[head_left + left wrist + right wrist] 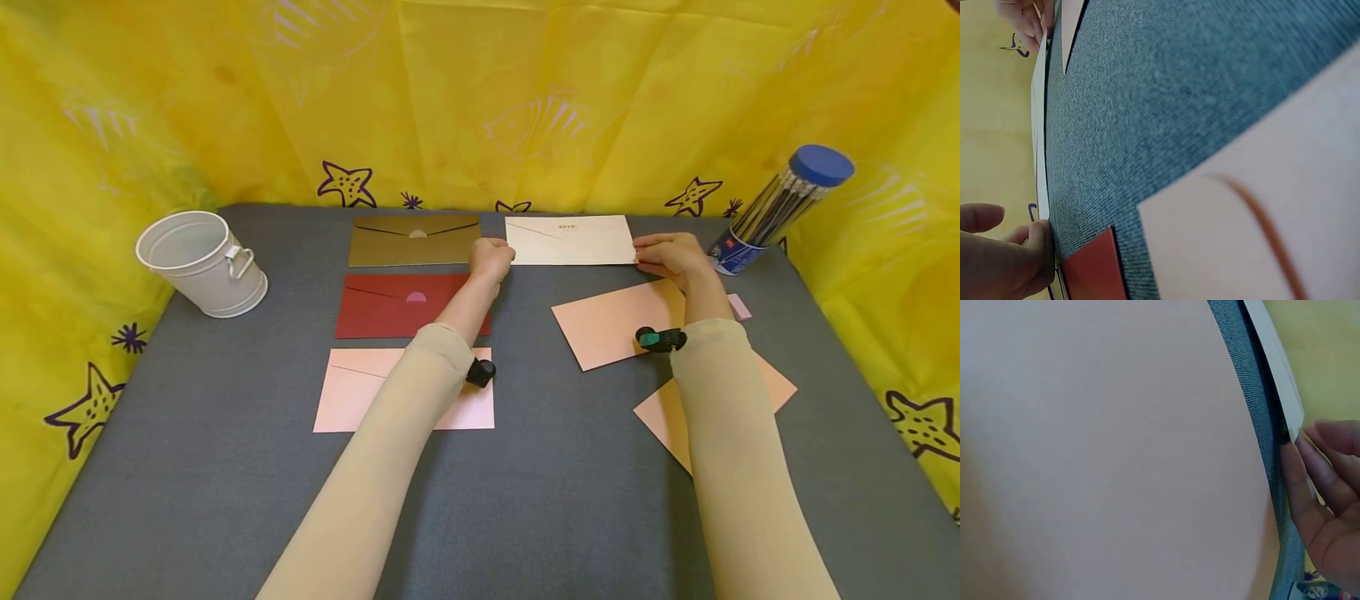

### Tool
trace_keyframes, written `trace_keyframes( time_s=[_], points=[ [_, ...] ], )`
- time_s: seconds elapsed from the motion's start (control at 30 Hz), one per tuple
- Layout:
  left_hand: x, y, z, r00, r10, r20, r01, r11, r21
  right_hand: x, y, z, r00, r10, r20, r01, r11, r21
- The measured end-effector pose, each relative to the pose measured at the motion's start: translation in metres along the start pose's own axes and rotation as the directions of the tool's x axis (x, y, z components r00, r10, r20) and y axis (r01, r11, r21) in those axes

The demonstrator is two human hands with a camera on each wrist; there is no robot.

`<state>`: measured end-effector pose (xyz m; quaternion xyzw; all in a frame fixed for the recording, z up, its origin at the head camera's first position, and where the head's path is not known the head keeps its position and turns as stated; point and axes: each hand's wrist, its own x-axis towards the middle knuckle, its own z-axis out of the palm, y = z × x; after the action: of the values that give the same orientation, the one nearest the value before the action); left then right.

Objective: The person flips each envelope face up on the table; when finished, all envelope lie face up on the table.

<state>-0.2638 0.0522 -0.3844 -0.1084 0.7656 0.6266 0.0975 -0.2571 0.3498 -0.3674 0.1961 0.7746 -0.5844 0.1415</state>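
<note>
A white envelope (573,242) with small print near its top lies at the back of the table. My left hand (491,260) is at its left end, fingers curled at the lower corner; the left wrist view shows those fingertips at the edge of the white envelope (1039,125). At the opposite end, my right hand (672,254) pinches the right edge between thumb and fingers. Left of it lies a gold envelope (415,250), with a red envelope (382,312) and a pink envelope (356,387) below in a column. My left forearm partly covers the lower two.
Two plain peach envelopes (611,323) lie askew at right, partly under my right arm. Beyond them are a pink eraser (738,307) and a blue cup (731,252) of pencils with a blue lid. A white bucket (217,275) stands at left. Yellow cloth (450,100) hangs behind.
</note>
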Motion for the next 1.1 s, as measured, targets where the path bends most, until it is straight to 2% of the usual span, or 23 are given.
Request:
trace_keyframes(
  time_s=[0.23,0.43,0.53,0.63,0.8,1.0,1.1],
  points=[
    [0.0,0.002,-0.002,1.0,-0.001,0.029,0.001,1.0,-0.001,-0.001,-0.001,-0.003,1.0,-0.004,-0.003,0.004,0.995,-0.096],
    [-0.002,0.007,-0.004,0.999,0.017,0.05,-0.017,1.0,-0.005,-0.004,-0.001,-0.013,1.0,-0.023,0.012,0.025,0.985,-0.169],
    [-0.005,0.01,-0.004,0.996,0.007,0.089,-0.006,1.0,-0.014,-0.008,0.001,-0.02,0.998,-0.051,0.046,0.059,0.98,-0.192],
    [-0.011,0.014,-0.002,0.987,-0.009,0.16,0.013,1.0,-0.026,-0.013,0.002,-0.029,0.994,-0.068,0.087,0.085,0.974,-0.208],
    [-0.027,0.017,0.002,0.954,-0.057,0.293,0.078,0.995,-0.062,-0.022,0.005,-0.042,0.989,-0.062,0.131,0.099,0.95,-0.297],
    [-0.048,0.016,0.006,0.894,-0.137,0.426,0.181,0.981,-0.066,-0.034,0.01,-0.05,0.981,-0.051,0.187,0.125,0.901,-0.415],
    [-0.059,0.012,0.007,0.866,-0.17,0.471,0.231,0.97,-0.073,-0.04,0.013,-0.056,0.977,-0.05,0.209,0.142,0.882,-0.449]
  ],
)
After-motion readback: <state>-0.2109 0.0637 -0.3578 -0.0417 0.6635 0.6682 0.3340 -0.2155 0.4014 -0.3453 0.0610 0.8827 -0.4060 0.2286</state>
